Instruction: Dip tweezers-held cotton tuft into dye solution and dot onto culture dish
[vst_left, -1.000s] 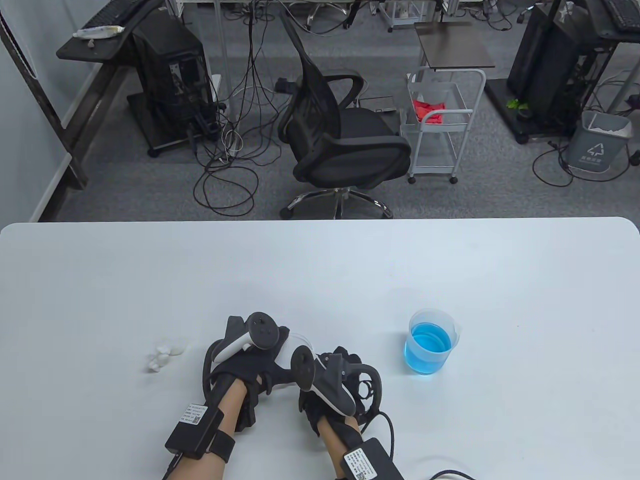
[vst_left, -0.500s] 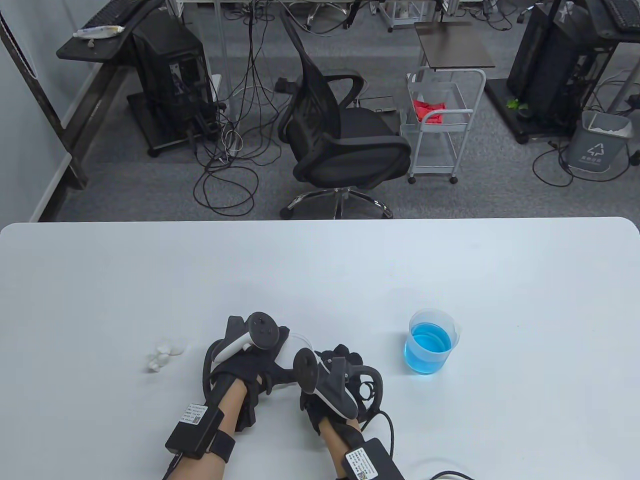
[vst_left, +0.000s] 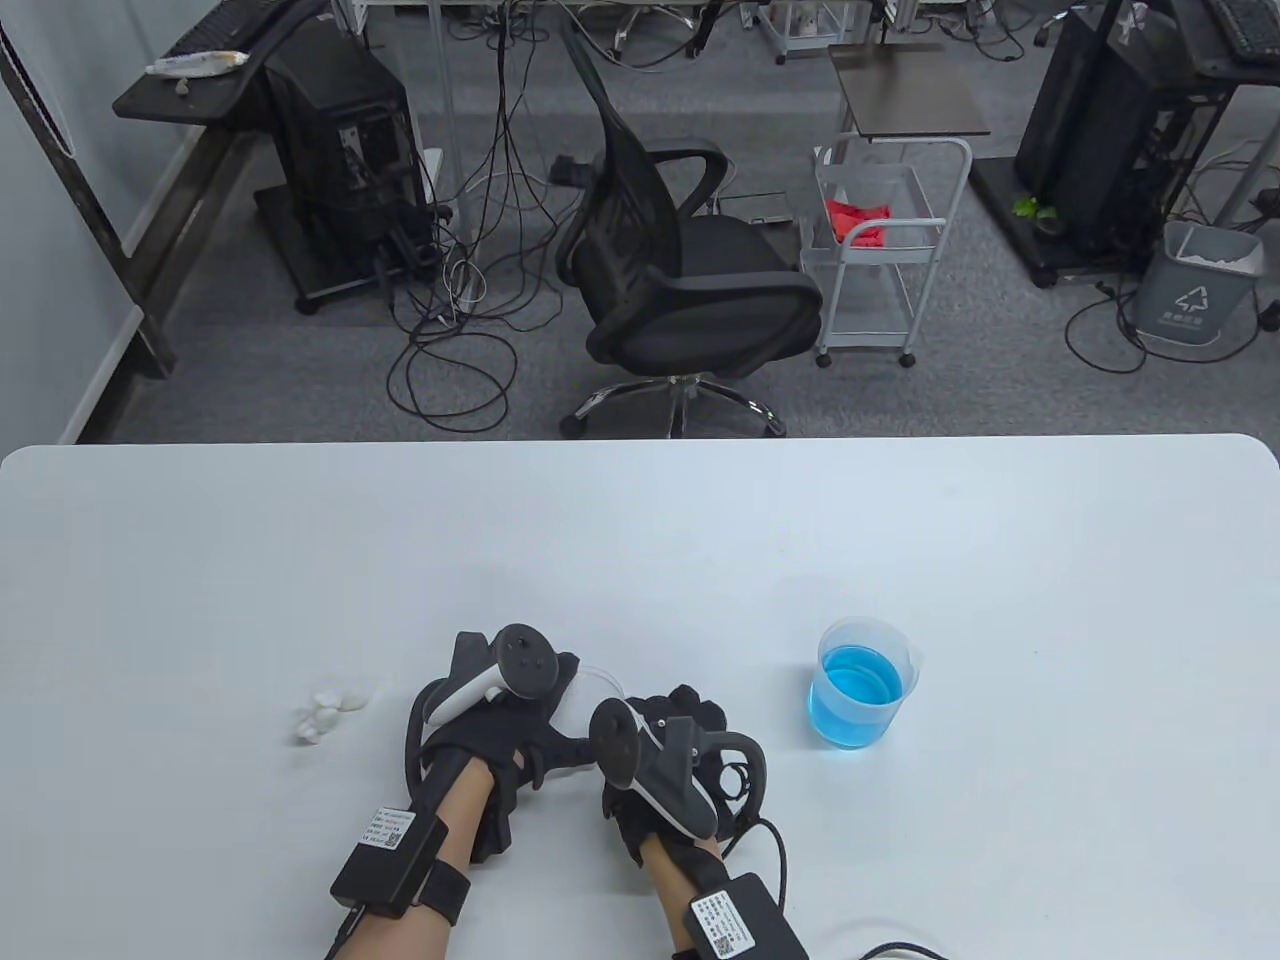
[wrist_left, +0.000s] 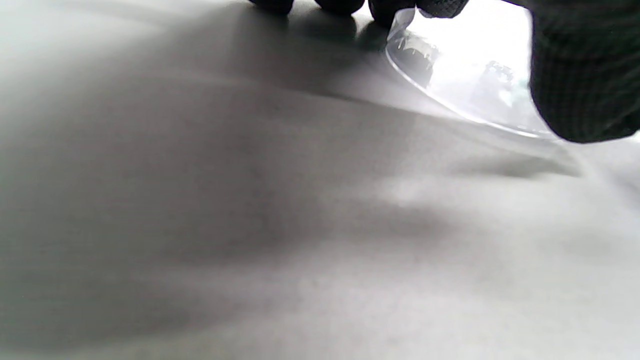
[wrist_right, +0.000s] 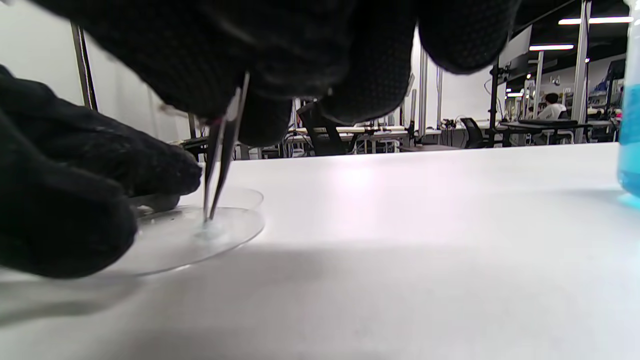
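A clear culture dish (wrist_right: 220, 235) lies on the white table (vst_left: 640, 540), mostly hidden under my hands in the table view (vst_left: 598, 682). My left hand (vst_left: 500, 715) rests on the dish's left rim and holds it; the rim shows in the left wrist view (wrist_left: 465, 95). My right hand (vst_left: 660, 750) grips metal tweezers (wrist_right: 222, 155), tips pointing down onto the dish. A small wet tuft (wrist_right: 211, 230) sits at the tips, touching the dish. A beaker of blue dye (vst_left: 862, 695) stands to the right of my right hand.
Loose white cotton tufts (vst_left: 325, 710) lie on the table left of my left hand. An office chair (vst_left: 680, 270) and a wire cart (vst_left: 885, 250) stand on the floor beyond the table's far edge.
My right hand has shifted slightly toward me and tilted a little over the dish. The left hand, beaker and cotton tufts have not moved.
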